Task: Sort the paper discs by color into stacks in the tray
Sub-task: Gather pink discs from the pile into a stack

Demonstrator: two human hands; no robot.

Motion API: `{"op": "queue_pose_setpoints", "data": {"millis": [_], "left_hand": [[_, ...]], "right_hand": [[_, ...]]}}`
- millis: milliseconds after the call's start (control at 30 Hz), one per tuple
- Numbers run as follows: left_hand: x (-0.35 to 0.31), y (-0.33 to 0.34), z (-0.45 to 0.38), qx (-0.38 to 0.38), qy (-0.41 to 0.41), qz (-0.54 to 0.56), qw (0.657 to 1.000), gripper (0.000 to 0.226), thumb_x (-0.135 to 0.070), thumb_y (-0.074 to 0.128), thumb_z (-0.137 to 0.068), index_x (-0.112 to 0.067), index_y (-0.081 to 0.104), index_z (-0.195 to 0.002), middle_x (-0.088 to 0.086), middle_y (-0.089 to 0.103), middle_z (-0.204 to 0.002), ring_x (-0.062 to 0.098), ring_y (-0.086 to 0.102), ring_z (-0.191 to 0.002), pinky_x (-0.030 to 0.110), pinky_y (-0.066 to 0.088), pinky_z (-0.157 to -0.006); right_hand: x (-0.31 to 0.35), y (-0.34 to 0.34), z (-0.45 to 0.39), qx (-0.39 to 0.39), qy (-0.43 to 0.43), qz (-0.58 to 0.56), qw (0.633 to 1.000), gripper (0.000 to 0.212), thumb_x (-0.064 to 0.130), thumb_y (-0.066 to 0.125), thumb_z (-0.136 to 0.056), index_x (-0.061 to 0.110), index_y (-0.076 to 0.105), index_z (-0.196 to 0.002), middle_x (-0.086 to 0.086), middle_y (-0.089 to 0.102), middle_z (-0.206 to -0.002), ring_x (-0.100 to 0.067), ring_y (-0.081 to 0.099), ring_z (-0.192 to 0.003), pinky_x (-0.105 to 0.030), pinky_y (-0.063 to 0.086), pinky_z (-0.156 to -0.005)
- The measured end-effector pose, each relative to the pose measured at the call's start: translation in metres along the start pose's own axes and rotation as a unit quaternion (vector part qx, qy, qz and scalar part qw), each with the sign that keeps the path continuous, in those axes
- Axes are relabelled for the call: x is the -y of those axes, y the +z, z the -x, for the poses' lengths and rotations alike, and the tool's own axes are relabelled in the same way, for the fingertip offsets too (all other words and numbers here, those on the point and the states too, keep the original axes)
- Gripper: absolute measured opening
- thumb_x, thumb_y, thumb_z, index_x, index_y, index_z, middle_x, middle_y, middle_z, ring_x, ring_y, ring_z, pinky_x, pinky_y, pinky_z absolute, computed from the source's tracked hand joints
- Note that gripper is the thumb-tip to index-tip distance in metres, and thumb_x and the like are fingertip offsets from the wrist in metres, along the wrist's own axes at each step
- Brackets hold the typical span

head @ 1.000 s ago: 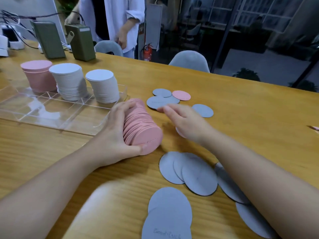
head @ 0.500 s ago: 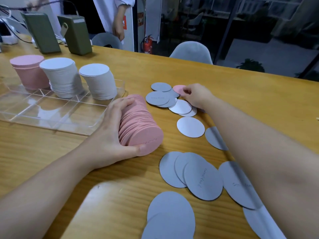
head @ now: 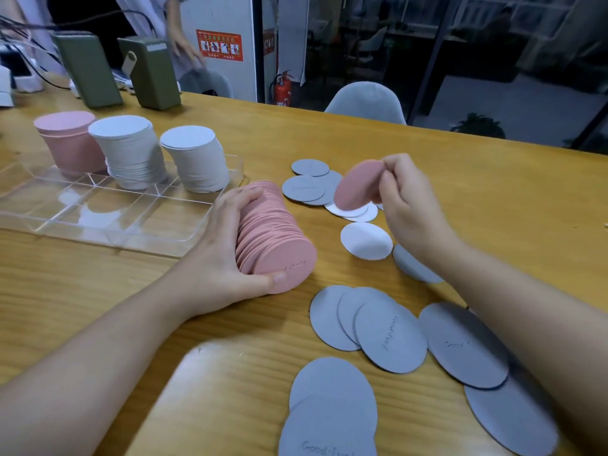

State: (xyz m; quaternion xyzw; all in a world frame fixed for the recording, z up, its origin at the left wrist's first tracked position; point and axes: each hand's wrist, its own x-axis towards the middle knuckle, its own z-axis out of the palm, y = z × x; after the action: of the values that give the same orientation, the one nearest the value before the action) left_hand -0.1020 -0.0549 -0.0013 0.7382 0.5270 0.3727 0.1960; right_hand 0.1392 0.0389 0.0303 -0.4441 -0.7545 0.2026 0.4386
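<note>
My left hand (head: 220, 255) grips a thick stack of pink discs (head: 273, 238) lying on its side on the table, just right of the clear tray (head: 108, 222). My right hand (head: 408, 205) pinches a single pink disc (head: 357, 185), lifted above the table. In the tray's back row stand a pink stack (head: 69, 139) and two white stacks (head: 130, 149) (head: 195, 159). Loose grey discs (head: 388, 337) and white discs (head: 365, 240) are scattered on the table to the right and in front.
Two green boxes (head: 149, 72) stand at the table's far edge behind the tray, with cables and white devices at far left. A person's hand (head: 186, 49) and grey chairs (head: 365, 100) are beyond the table. The tray's front compartments hold nothing.
My right hand reached to the far discs, took hold of the pink disc and lifted it back toward the stack. My left hand kept hold of the pink stack.
</note>
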Motion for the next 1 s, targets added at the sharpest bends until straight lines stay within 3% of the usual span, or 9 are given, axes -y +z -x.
{"op": "queue_pose_setpoints", "data": {"millis": [133,267,433,500,567,733,800,900,1000], "left_hand": [[-0.001,0.002,0.0,-0.003,-0.02,0.004,1.0,0.101,-0.059,0.068,-0.048,-0.05,0.014,-0.132,-0.017,0.015,-0.148,-0.009,0.011,-0.138,0.005,0.012,-0.108],[0.0,0.003,0.001,-0.01,-0.033,0.0,0.999,0.109,-0.066,0.07,-0.044,-0.048,0.013,-0.135,-0.009,0.008,-0.153,0.0,0.006,-0.143,0.024,0.011,-0.114],[-0.001,0.004,0.003,-0.013,-0.039,-0.005,0.999,0.113,-0.068,0.069,-0.042,-0.042,0.012,-0.137,-0.005,0.007,-0.154,0.002,0.004,-0.143,0.017,0.008,-0.113],[-0.002,0.004,0.004,-0.02,-0.028,-0.012,0.999,0.112,-0.065,0.068,-0.046,-0.038,0.013,-0.139,-0.005,0.009,-0.153,0.0,0.007,-0.142,0.006,0.007,-0.109],[-0.003,0.003,0.006,-0.03,-0.022,-0.008,0.999,0.111,-0.06,0.066,-0.048,-0.032,0.017,-0.143,-0.006,0.014,-0.152,0.001,0.013,-0.141,0.007,0.01,-0.11],[-0.003,-0.007,0.009,0.012,-0.058,0.032,0.998,0.116,-0.06,0.074,-0.047,-0.043,0.014,-0.144,-0.012,0.01,-0.157,0.0,0.01,-0.144,0.038,0.017,-0.119],[-0.003,-0.01,0.011,0.023,-0.071,0.031,0.997,0.118,-0.063,0.073,-0.045,-0.047,0.011,-0.144,-0.013,0.002,-0.159,-0.004,0.002,-0.143,0.032,0.011,-0.12],[-0.008,-0.009,0.013,0.036,-0.08,0.025,0.996,0.12,-0.065,0.066,-0.045,-0.044,0.004,-0.145,-0.015,-0.011,-0.158,-0.011,-0.009,-0.14,0.017,0.004,-0.112],[-0.011,-0.005,0.014,0.04,-0.097,0.032,0.994,0.12,-0.058,0.056,-0.044,-0.042,-0.005,-0.146,-0.016,-0.019,-0.156,-0.013,-0.013,-0.137,0.012,0.003,-0.106]], "right_hand": [[0.024,-0.006,0.041,0.075,0.011,-0.102,0.992,0.014,0.019,0.036,-0.086,0.018,0.05,-0.088,-0.012,0.063,-0.086,-0.026,0.058,-0.08,-0.039,0.047,-0.072],[0.035,0.004,0.058,0.136,-0.006,-0.098,0.986,0.004,0.018,0.054,-0.083,0.019,0.05,-0.083,-0.002,0.061,-0.084,-0.02,0.06,-0.08,-0.026,0.05,-0.069],[0.039,0.025,0.061,0.141,-0.052,0.007,0.989,0.018,0.016,0.067,-0.083,0.019,0.051,-0.076,0.006,0.055,-0.081,-0.008,0.051,-0.077,-0.019,0.043,-0.068],[0.046,0.032,0.061,0.135,-0.092,0.016,0.986,0.02,0.027,0.069,-0.079,0.021,0.051,-0.073,0.005,0.052,-0.077,-0.007,0.046,-0.075,-0.015,0.036,-0.065],[0.051,0.036,0.059,0.111,-0.096,0.0,0.989,0.022,0.042,0.061,-0.078,0.027,0.047,-0.071,0.002,0.052,-0.078,-0.008,0.047,-0.076,-0.014,0.035,-0.065],[0.064,0.043,0.04,0.108,0.099,-0.163,0.976,0.02,0.036,0.046,-0.096,0.019,0.056,-0.102,0.014,0.055,-0.095,0.002,0.052,-0.092,-0.021,0.041,-0.086],[0.07,0.051,0.032,0.15,0.171,-0.219,0.949,0.032,0.038,0.04,-0.098,0.016,0.056,-0.114,0.014,0.057,-0.107,-0.003,0.053,-0.108,-0.028,0.039,-0.101],[0.077,0.066,0.026,0.192,0.249,-0.327,0.891,0.026,0.039,0.037,-0.099,0.027,0.06,-0.104,0.012,0.061,-0.098,-0.004,0.058,-0.096,-0.026,0.04,-0.097],[0.077,0.081,0.024,0.196,0.258,-0.336,0.885,0.038,0.036,0.04,-0.099,0.015,0.053,-0.128,-0.005,0.061,-0.123,-0.018,0.06,-0.11,-0.036,0.044,-0.101]]}}
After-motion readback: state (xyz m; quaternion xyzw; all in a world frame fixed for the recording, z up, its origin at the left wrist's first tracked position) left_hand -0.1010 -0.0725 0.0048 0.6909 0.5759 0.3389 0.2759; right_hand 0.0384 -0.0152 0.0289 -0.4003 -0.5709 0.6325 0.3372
